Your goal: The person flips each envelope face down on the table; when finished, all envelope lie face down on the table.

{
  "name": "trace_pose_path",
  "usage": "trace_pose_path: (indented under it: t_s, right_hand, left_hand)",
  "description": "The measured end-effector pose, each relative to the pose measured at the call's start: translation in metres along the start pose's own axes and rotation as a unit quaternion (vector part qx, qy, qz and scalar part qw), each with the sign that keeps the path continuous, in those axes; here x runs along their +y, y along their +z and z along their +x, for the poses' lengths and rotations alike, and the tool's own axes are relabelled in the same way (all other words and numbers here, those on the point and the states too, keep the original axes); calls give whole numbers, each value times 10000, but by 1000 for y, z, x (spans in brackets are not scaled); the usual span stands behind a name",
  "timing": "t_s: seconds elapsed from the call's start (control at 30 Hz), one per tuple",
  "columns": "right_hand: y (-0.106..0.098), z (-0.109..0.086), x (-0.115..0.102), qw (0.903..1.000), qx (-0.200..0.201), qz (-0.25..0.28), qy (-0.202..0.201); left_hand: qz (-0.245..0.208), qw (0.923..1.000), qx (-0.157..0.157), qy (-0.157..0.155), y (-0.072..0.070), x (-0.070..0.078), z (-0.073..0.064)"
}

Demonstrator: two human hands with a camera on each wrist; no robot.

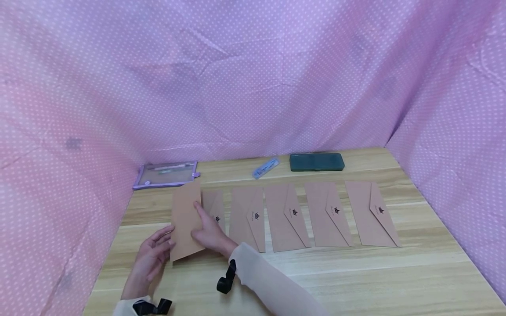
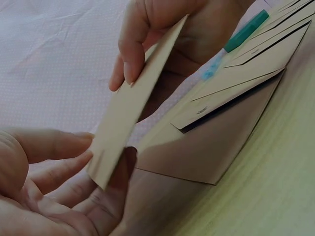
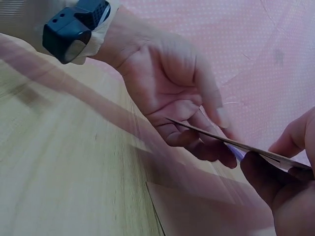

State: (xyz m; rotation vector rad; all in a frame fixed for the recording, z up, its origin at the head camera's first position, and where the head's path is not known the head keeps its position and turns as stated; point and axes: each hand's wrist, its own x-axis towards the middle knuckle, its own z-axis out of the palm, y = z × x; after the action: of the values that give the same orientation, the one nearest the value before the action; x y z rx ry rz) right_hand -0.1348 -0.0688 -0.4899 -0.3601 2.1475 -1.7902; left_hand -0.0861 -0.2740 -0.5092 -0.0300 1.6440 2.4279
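A brown kraft paper envelope [image 1: 182, 221] is held up over the left end of a row, its plain side showing in the head view. My right hand [image 1: 213, 231] grips its right side, thumb on one face and fingers on the other. At the opposite edge is my left hand [image 1: 151, 254]; the left wrist view has its thumb and fingers around the lower corner of the envelope [image 2: 115, 128]. Several matching envelopes [image 1: 286, 219] lie side by side on the table, flaps to the right with a small black crown print. The held one partly covers the leftmost envelope [image 1: 215, 204].
Along the back of the wooden table [image 1: 356, 281] are a purple-edged clear zip pouch [image 1: 170, 175] with pens inside, a small blue packet [image 1: 265, 168] and a dark green case [image 1: 317, 162]. Pink dotted cloth [image 1: 253, 87] hangs behind and at both sides.
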Motion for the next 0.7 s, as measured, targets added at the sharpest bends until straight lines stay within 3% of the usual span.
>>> trace_pose_path:
  t_s: [0.33,0.57,0.7]
  right_hand:
    - [0,-2,2,9999,-141,-37,93]
    - [4,-11,3,9970,-613,473,45]
    - [11,-17,4,9959,-776,446,144]
  left_hand:
    - [-549,9980,42,320,-5,2,-3]
    - [-439,9982,364,201,-20,16,-5]
    - [-414,9984,371,104,-30,20,-7]
